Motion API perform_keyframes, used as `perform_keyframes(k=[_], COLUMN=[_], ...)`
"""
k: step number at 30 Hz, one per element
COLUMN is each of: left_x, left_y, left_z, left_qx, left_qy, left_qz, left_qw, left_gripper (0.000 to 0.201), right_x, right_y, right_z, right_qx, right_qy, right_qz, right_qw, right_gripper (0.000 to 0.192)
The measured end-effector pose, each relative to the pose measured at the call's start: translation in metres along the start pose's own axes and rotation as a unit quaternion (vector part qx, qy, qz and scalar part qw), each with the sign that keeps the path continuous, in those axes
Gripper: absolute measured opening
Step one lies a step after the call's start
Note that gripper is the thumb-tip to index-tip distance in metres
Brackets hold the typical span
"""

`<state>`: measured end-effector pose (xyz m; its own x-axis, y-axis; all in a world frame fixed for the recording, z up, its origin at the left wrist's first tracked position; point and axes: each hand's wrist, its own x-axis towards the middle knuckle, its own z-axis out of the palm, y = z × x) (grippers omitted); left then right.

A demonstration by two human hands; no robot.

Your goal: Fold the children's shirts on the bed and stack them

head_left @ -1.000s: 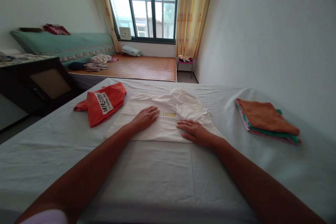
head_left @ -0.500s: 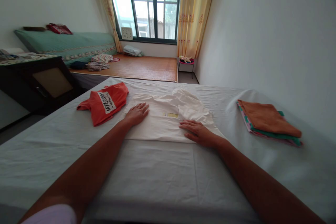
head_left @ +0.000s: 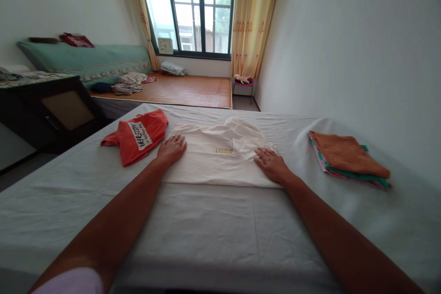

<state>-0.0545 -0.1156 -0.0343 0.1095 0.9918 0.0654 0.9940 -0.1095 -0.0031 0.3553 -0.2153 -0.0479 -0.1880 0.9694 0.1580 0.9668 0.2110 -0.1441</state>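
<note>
The white shirt (head_left: 217, 161) lies on the bed (head_left: 206, 229), long axis crosswise, apparently collar away. Left hand (head_left: 171, 148) and right hand (head_left: 272, 164) press its ends flat, grip released, fingers spread.

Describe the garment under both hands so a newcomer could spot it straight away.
On the grey-sheeted bed, mid-width, lies a white garment, with the left hand and right hand flat on its side edges. Unlike the orange shirt and folded stack, it is plain white.

Bed (head_left: 213, 239) w/ shirts (head_left: 213, 161), folded stack (head_left: 346, 158)
</note>
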Motion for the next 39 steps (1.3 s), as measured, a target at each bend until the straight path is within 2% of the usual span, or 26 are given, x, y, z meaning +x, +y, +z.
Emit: perform_keyframes(k=[5,7,9,11,13,16,26,32,36,39], left_x=[-0.004,-0.008,-0.013,-0.016,-0.017,-0.016,-0.017,-0.021,-0.022,-0.022], left_y=[-0.004,0.001,0.009,0.019,0.026,0.029,0.027,0.029,0.029,0.028], left_z=[-0.002,-0.002,-0.002,0.000,0.002,0.004,0.004,-0.001,-0.001,0.000], left_qx=[0.007,0.005,-0.005,-0.023,-0.037,-0.048,-0.053,-0.056,-0.063,-0.068], left_qy=[0.020,0.046,0.069,0.065,0.045,0.024,0.027,0.019,0.021,0.025], left_qz=[-0.024,0.014,0.077,0.130,0.154,0.162,0.160,0.156,0.158,0.159], left_qw=[0.999,0.999,0.995,0.989,0.986,0.985,0.985,0.986,0.985,0.985], left_gripper=[0.055,0.052,0.050,0.051,0.052,0.055,0.055,0.054,0.054,0.054], right_x=[-0.001,-0.003,-0.005,-0.007,-0.008,-0.007,-0.006,-0.008,0.001,0.024], right_y=[-0.005,-0.015,-0.026,-0.036,-0.042,-0.040,-0.021,-0.025,-0.033,-0.028], right_z=[-0.003,-0.008,-0.011,-0.011,-0.010,-0.008,-0.006,-0.006,-0.019,-0.035], right_qx=[-0.017,0.004,0.038,0.059,0.061,0.057,0.019,-0.027,-0.053,-0.047], right_qy=[0.037,0.060,0.057,0.023,-0.016,-0.043,-0.011,-0.014,-0.057,-0.091], right_qz=[0.009,-0.038,-0.104,-0.150,-0.162,-0.160,-0.093,-0.056,-0.046,-0.054], right_qw=[0.999,0.997,0.992,0.987,0.985,0.985,0.995,0.998,0.996,0.993], right_gripper=[0.051,0.051,0.050,0.051,0.052,0.052,0.052,0.054,0.052,0.043])
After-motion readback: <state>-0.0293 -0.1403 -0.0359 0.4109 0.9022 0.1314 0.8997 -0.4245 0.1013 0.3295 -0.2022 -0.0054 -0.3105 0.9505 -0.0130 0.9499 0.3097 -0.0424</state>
